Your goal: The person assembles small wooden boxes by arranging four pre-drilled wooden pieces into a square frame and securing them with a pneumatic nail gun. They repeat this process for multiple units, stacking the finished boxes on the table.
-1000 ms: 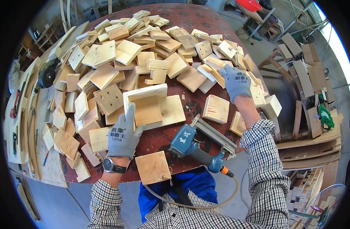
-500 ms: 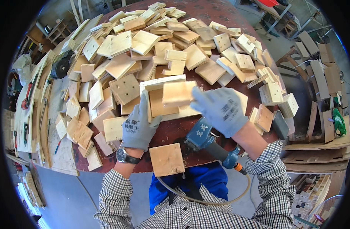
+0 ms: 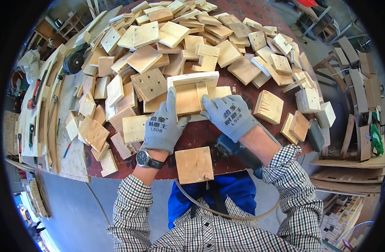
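Note:
My left hand (image 3: 162,127), in a grey glove, grips the left end of a wooden frame (image 3: 196,78) made of two long strips. Its index finger lies along that end and its thumb rests by the near strip. In my right hand (image 3: 228,116), also gloved, is a small wooden board (image 3: 201,90), pinched at its near end. The board stands between the strips, on edge as far as I can tell. Under my right forearm lies a blue air nailer (image 3: 227,145), partly hidden. A square wooden board (image 3: 194,165) lies at the table's near edge.
A large heap of wooden blocks (image 3: 144,59) covers the far and left parts of the dark red table (image 3: 280,14). More blocks (image 3: 269,107) stand to the right. Hand tools, among them red-handled cutters (image 3: 32,102), lie on planks at left. An air hose (image 3: 230,217) loops before me.
My right hand has lowered the small board into the frame and turned it from flat to edgewise. My left hand keeps its hold. The nailer is now more covered by my right arm.

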